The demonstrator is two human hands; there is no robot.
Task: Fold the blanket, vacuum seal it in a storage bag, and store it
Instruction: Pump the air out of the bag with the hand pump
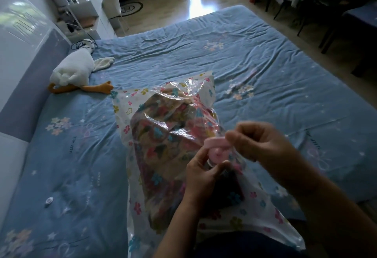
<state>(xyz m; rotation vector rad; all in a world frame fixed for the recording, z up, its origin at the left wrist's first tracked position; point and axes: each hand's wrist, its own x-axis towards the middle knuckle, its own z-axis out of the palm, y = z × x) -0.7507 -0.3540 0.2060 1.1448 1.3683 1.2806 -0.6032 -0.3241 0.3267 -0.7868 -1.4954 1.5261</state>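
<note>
right hand (263, 141) blurred, storage bag (124, 110) cut off at bottom edge

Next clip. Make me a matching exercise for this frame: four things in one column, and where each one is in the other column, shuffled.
Things
1. plush goose
2. blanket
3. pink cap
4. white disc

Places
A. inside the flowered storage bag
B. alone on the bed sheet, near left
C. pinched by the right hand
D. beside the padded board, far left

Pairs: 1-D, 2-A, 3-C, 4-B
</note>
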